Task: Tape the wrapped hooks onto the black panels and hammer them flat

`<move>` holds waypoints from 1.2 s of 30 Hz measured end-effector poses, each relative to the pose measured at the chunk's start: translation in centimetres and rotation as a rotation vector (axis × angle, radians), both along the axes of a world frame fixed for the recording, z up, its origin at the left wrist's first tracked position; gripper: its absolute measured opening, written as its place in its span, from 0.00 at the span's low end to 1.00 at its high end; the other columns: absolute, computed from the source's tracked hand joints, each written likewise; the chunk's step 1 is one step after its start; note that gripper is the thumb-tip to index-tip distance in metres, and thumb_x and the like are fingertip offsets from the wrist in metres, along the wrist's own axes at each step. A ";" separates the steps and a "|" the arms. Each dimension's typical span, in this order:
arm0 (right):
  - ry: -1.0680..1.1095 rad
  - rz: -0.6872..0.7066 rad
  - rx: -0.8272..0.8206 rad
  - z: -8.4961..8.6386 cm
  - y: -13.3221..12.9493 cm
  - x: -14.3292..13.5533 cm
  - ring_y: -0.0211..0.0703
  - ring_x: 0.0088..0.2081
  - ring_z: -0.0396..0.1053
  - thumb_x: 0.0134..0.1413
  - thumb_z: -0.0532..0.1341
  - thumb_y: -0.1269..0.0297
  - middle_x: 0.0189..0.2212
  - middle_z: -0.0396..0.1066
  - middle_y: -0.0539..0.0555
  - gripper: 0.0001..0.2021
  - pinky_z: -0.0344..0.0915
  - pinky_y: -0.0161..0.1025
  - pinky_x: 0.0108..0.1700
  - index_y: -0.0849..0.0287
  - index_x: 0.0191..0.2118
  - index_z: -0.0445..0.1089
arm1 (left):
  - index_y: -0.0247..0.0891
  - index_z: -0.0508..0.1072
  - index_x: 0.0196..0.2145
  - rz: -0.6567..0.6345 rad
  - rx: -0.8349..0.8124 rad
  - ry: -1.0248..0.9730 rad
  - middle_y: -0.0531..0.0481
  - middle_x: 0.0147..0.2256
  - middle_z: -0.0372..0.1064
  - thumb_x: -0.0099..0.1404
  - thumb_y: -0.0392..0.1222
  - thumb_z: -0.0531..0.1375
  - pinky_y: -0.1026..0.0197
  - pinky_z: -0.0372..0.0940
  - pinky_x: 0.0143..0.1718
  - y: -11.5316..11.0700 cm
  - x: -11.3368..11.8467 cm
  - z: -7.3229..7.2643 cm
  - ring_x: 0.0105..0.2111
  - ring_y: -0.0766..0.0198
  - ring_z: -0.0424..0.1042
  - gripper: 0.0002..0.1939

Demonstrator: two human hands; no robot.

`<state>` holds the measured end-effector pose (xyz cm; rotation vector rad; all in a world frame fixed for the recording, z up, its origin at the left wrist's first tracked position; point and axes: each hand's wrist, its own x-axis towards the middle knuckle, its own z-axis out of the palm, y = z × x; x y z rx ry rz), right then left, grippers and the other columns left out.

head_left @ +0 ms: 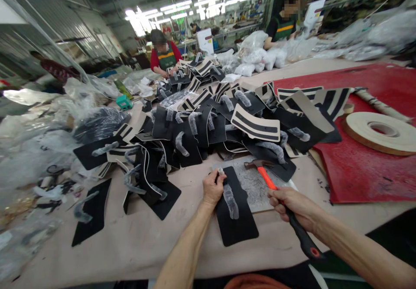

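Observation:
My right hand [290, 204] is wrapped round the black and orange grip of a claw hammer [266, 177]. The hammer's head is over a grey, scuffed slab [256, 185] on the table. In my left hand [212, 187], thumb and fingers pinch a small pale end at the upper left edge of a black panel [238, 230]. A plastic-wrapped handle [230, 202] runs along the panel's face. The panel lies partly over the slab's left side. What exactly is between my left fingertips is mostly hidden.
A heap of similar black panels [186, 137] with wrapped handles and striped beige backs fills the table's middle. At right are a tape roll [352, 126] and a red sheet [351, 180]. Clear plastic bags [42, 146] pile up left. Two people work across the table.

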<state>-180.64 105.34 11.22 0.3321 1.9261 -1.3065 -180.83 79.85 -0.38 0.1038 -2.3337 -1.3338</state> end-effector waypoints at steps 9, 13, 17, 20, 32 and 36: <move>0.983 0.564 0.591 3.9 -3.1 -0.4 0.41 0.21 0.55 0.67 0.43 0.54 0.21 0.60 0.52 0.15 0.40 0.40 0.27 0.56 0.32 0.56 | 0.39 0.75 0.34 -0.027 -0.060 0.076 0.51 0.28 0.74 0.66 0.40 0.59 0.65 0.64 0.33 -0.1 0.0 -0.3 0.28 0.65 0.72 0.05; 1.046 0.696 0.630 7.0 -3.4 -1.6 0.39 0.18 0.53 0.69 0.46 0.57 0.19 0.60 0.50 0.14 0.39 0.40 0.25 0.56 0.32 0.58 | 0.39 0.74 0.34 -0.032 -0.078 0.090 0.51 0.27 0.73 0.66 0.40 0.59 0.65 0.64 0.32 -0.1 0.0 -0.2 0.27 0.65 0.71 0.05; 1.353 0.104 0.351 9.0 -4.4 -1.8 0.35 0.18 0.54 0.70 0.46 0.51 0.20 0.59 0.47 0.17 0.49 0.37 0.24 0.56 0.33 0.58 | 0.39 0.75 0.35 -0.038 -0.081 0.087 0.51 0.29 0.75 0.67 0.40 0.59 0.65 0.65 0.34 -0.1 0.0 -0.3 0.28 0.65 0.72 0.05; 1.334 0.171 0.337 6.4 -4.0 -1.0 0.36 0.18 0.54 0.70 0.45 0.51 0.19 0.59 0.48 0.18 0.46 0.38 0.23 0.55 0.32 0.57 | 0.39 0.75 0.36 -0.037 -0.086 0.111 0.50 0.30 0.76 0.66 0.39 0.59 0.65 0.66 0.34 -0.1 0.1 -0.4 0.28 0.65 0.73 0.05; 0.631 0.570 0.778 -2.2 2.9 -2.6 0.46 0.27 0.66 0.73 0.43 0.57 0.25 0.66 0.54 0.17 0.52 0.41 0.31 0.59 0.38 0.63 | 0.40 0.75 0.36 -0.079 -0.036 0.083 0.50 0.33 0.77 0.66 0.37 0.59 0.64 0.69 0.38 -0.2 0.1 -0.1 0.32 0.64 0.76 0.04; 1.081 0.590 0.872 -3.6 0.2 -1.6 0.60 0.47 0.67 0.68 0.52 0.62 0.50 0.67 0.68 0.18 0.63 0.49 0.43 0.66 0.57 0.61 | 0.40 0.76 0.37 -0.076 -0.048 0.069 0.50 0.33 0.77 0.67 0.40 0.59 0.63 0.69 0.38 -0.4 0.1 -0.2 0.32 0.63 0.76 0.05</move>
